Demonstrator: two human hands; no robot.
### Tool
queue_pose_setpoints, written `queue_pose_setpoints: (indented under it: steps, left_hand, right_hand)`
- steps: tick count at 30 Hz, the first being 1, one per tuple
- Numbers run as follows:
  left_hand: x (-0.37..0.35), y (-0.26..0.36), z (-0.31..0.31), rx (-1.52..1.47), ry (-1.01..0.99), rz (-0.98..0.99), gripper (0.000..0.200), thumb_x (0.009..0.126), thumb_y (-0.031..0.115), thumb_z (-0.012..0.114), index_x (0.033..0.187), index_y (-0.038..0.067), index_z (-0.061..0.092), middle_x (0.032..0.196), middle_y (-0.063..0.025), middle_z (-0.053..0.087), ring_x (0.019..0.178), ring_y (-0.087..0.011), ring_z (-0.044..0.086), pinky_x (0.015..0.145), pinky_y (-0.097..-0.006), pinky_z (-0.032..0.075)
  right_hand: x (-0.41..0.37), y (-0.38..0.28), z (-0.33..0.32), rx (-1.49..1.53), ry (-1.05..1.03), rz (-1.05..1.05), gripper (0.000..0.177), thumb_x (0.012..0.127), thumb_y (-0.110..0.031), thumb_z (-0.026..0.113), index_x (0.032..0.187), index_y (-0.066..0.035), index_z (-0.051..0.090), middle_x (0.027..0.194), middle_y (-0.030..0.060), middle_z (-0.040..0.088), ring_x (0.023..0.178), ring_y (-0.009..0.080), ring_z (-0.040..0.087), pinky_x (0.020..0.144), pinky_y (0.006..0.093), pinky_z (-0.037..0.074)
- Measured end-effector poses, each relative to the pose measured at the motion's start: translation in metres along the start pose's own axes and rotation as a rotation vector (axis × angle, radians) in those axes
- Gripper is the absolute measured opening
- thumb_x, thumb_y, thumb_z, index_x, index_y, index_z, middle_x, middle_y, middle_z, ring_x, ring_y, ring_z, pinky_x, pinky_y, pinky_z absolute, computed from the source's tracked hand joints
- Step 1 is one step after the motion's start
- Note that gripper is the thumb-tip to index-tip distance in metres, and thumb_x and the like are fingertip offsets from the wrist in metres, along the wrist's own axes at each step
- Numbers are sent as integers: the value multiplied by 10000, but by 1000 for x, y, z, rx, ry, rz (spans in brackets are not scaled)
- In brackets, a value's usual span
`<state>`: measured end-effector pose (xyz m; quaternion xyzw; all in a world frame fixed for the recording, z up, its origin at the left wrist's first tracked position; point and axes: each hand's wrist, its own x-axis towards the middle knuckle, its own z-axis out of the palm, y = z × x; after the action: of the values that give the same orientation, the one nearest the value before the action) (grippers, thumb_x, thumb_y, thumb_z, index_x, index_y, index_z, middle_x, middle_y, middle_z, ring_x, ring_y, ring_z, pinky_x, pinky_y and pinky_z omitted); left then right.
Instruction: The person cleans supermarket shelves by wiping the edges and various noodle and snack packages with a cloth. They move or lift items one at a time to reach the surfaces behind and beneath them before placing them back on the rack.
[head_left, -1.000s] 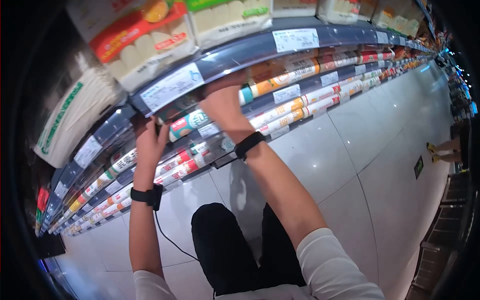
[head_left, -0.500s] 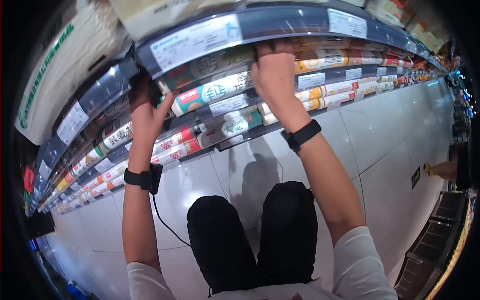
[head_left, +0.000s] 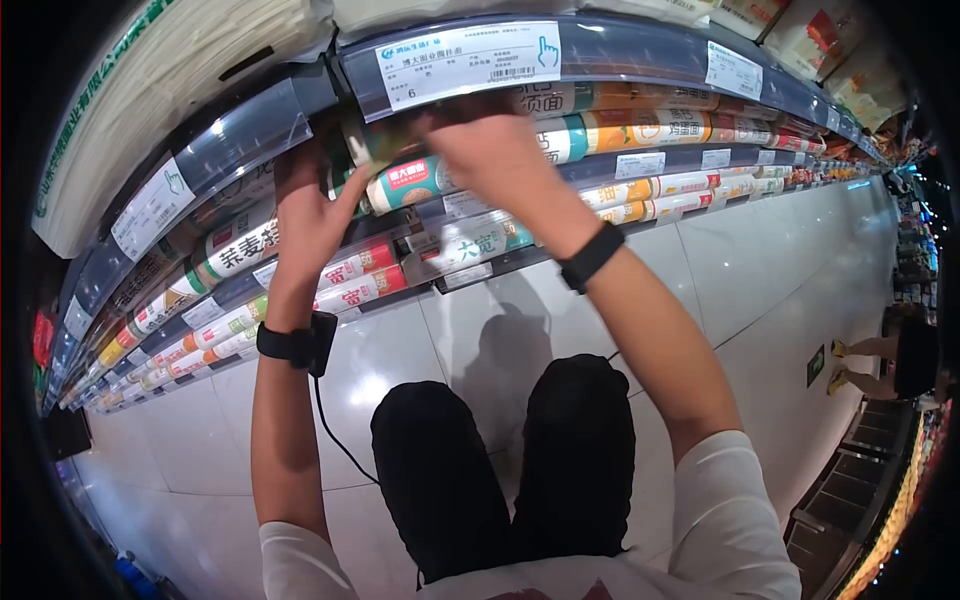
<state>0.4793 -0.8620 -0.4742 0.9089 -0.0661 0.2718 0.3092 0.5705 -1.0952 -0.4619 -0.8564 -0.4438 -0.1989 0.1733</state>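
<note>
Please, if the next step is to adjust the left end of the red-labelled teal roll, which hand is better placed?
Probably the left hand: its thumb is right by that end of the teal roll. The right hand covers the roll's middle, its fingertips blurred.

Single wide-angle view from the wearer's head, facing forward and steeply down over the bare left hand (head_left: 308,218) and bare right hand (head_left: 497,168). The glossy blue-grey shelf edge (head_left: 630,50) lies near, across the top; the black-trousered knees (head_left: 440,450) appear below, and the pale tiled floor (head_left: 770,255) recedes rightward.
</note>
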Motion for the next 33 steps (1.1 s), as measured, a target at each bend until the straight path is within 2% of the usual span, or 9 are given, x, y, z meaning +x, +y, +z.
queue_pose_setpoints:
  steps: [6, 11, 12, 16, 20, 24, 27, 32, 33]
  left_hand:
    - [3, 2, -1, 90, -9, 25, 665, 891, 259, 783, 1432, -30, 524, 1439, -223, 541, 1342, -363, 481, 1132, -421, 362]
    - [1, -1, -3, -36, -21, 16, 541, 985, 241, 669, 1439, -19, 531, 1480, -239, 507, 1364, -362, 472, 1155, -410, 333]
    - [1, 0, -4, -40, -26, -6, 500, 1019, 226, 609, 1442, -27, 525, 1486, -239, 502, 1382, -349, 459, 1167, -401, 317]
    - [3, -3, -7, -69, -47, -11, 499, 1035, 236, 564, 1452, -34, 513, 1501, -249, 488, 1395, -359, 449, 1179, -401, 301]
    - [2, -2, -5, 17, -11, 47, 499, 1034, 240, 548, 1451, -32, 511, 1497, -252, 483, 1395, -374, 438, 1179, -422, 298]
    - [2, 1, -3, 4, -8, 93, 530, 1023, 259, 567, 1465, -25, 498, 1493, -248, 484, 1400, -370, 432, 1178, -428, 297]
    - [4, 2, 1, 19, 45, 127, 564, 960, 285, 603, 1462, 35, 534, 1460, -233, 538, 1320, -412, 487, 1151, -461, 329]
    - [1, -2, 3, 77, 48, 129, 577, 937, 261, 638, 1452, 22, 533, 1439, -243, 540, 1305, -416, 499, 1137, -459, 344]
    - [0, -4, 4, 73, 42, 134, 577, 937, 261, 638, 1452, 22, 533, 1439, -243, 540, 1305, -416, 499, 1137, -459, 344]
  right_hand:
    - [-72, 43, -6, 7, 603, 248, 262, 759, -11, 742, 1000, -112, 719, 1112, 148, 611, 1099, 376, 566, 919, 440, 470]
    - [-45, -27, 39, 268, 524, -85, 280, 709, -9, 730, 976, -94, 710, 1177, 161, 628, 1061, 393, 609, 928, 490, 480]
    - [-32, -47, 39, 452, 368, -71, 202, 765, -47, 701, 963, -83, 703, 1180, 168, 632, 1051, 399, 617, 924, 494, 490]
    - [-10, -85, 56, 322, 423, -156, 171, 877, -175, 656, 981, -45, 698, 1117, 160, 656, 1041, 401, 625, 942, 500, 492]
    - [-37, -37, 28, 606, 302, -53, 215, 820, -79, 724, 1032, -50, 700, 1161, 166, 661, 1110, 388, 619, 958, 470, 509]
    - [-109, 54, 2, -25, 417, 107, 312, 779, 59, 676, 1064, -66, 701, 1238, 155, 619, 1168, 367, 580, 977, 471, 487]
    - [-127, 54, -6, 60, 520, 441, 399, 730, 106, 683, 1085, -74, 710, 1229, 167, 613, 1188, 377, 565, 1001, 468, 468]
    - [-97, -7, 36, 71, 567, 157, 313, 767, 33, 762, 1056, -77, 717, 1182, 161, 630, 1129, 368, 590, 976, 444, 481]
    - [-87, -25, 47, 306, 592, 181, 321, 761, 12, 770, 1063, -77, 707, 1186, 146, 632, 1132, 361, 589, 986, 435, 478]
